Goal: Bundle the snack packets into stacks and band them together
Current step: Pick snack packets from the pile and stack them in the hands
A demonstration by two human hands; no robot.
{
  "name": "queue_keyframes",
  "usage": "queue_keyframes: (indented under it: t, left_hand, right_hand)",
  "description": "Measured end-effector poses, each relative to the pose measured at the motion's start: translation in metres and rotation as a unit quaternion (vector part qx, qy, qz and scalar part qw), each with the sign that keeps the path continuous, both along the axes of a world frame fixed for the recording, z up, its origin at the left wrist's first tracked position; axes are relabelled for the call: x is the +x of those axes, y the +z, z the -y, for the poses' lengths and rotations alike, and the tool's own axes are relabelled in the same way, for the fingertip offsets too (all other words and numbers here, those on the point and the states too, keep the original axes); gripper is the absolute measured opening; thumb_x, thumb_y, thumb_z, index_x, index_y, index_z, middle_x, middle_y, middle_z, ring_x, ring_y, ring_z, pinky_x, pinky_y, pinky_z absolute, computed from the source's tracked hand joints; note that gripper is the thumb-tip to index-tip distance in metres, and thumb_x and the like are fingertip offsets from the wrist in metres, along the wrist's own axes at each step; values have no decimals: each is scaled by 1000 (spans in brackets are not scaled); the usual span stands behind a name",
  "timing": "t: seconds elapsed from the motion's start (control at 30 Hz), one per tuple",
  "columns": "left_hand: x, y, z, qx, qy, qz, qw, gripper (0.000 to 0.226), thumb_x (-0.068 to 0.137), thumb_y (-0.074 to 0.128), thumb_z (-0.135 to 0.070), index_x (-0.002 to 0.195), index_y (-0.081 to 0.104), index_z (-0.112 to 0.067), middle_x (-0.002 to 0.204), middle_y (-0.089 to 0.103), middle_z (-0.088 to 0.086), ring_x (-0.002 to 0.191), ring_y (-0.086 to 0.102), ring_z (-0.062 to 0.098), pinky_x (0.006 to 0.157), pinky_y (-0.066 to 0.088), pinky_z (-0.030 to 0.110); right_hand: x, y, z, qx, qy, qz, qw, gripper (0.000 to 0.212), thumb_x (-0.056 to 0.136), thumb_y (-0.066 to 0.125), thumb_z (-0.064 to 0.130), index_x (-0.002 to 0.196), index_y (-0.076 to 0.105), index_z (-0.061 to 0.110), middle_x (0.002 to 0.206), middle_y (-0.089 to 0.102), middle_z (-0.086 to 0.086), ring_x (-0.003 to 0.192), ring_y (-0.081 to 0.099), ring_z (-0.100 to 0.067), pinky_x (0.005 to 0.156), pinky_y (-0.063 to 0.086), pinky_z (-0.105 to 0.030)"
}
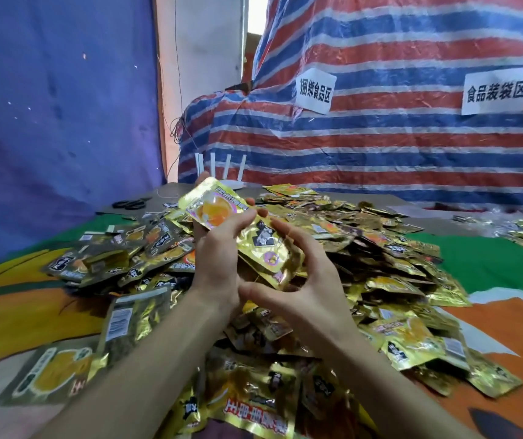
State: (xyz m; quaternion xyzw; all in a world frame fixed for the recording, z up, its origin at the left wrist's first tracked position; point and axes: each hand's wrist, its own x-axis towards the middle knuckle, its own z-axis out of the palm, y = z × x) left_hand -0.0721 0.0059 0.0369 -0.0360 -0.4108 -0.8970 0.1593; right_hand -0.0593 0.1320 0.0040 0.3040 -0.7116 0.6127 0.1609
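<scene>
Both hands meet over the middle of the table [491, 264], above a wide heap of gold snack packets [364, 248] that spreads out from 3 o'clock round to 9 o'clock beneath them.

The left hand [217, 251] grips the upper packet [212, 209]. This packet is tilted and fans out toward 11 o'clock from the palm, printed face to the camera. The left fingers [247, 217] curl over its lower right edge, and another fingertip shows behind its top corner.

The right hand [307, 280] grips the lower packet [264, 245], which overlaps the upper one at its 5 o'clock corner. The curled right fingers [287, 231] press its far edge, and the thumb reaches under it toward 9 o'clock, so the packet sits in the hollow between thumb and fingers. More gold foil shows under it, but I cannot tell how many packets there are.

Black scissors [128, 204] lie on the table at 9 o'clock from the hands. A white router [222, 169] with four antennas stands at 12 o'clock. Behind it hangs a striped tarp [380, 144] bearing two paper signs [315, 90] at about 1 o'clock. A blue sheet [48, 106] fills the 10 o'clock side.
</scene>
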Motion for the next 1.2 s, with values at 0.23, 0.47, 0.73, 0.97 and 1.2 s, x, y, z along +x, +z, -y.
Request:
queue_keyframes:
  t: [0.23, 0.47, 0.73, 0.97, 1.2]
  left_hand:
    - [-3, -6, -2, -7, -139, -17, 990, 24, 80, 65, -23, 81, 81, -5, 93, 76, 18, 84, 76, 31, 67, 61, 40]
    - [-4, -8, 2, -5, -158, -22, 987, 27, 79, 62, -19, 95, 81, -9, 103, 76, 17, 90, 75, 30, 69, 62, 40]
    - [4, -8, 5, -99, -246, -25, 964, 30, 69, 66, -9, 95, 81, -7, 107, 75, 17, 94, 74, 30, 78, 61, 43]
    - [6, -11, -2, -143, -199, -24, 969, 25, 70, 64, -9, 87, 81, -5, 99, 75, 18, 91, 73, 30, 85, 58, 48]
    - [10, -7, -15, -68, -130, 33, 989, 45, 67, 69, -12, 109, 66, 5, 100, 59, 24, 78, 64, 35, 58, 55, 36]
  right_hand:
    - [-3, 9, -7, -107, 60, 23, 992, 81, 65, 87, -14, 133, 58, 21, 120, 68, 4, 111, 70, -14, 93, 58, -30]
    - [-9, 25, -25, -65, 145, 68, 985, 57, 64, 65, 6, 119, 70, 16, 127, 67, -3, 111, 67, -20, 83, 59, -38]
    - [-18, 33, -37, -151, 197, 174, 953, 46, 87, 34, -9, 97, 77, 0, 99, 78, -4, 96, 73, -13, 69, 58, -22]
    - [-15, 27, -30, -110, 40, 66, 991, 32, 66, 89, 24, 96, 83, 14, 101, 79, 0, 100, 74, -17, 80, 59, -31]
    - [-10, 26, -20, 14, -20, -13, 1000, 44, 65, 95, 17, 104, 74, 26, 105, 75, 13, 103, 69, 1, 88, 54, -16]
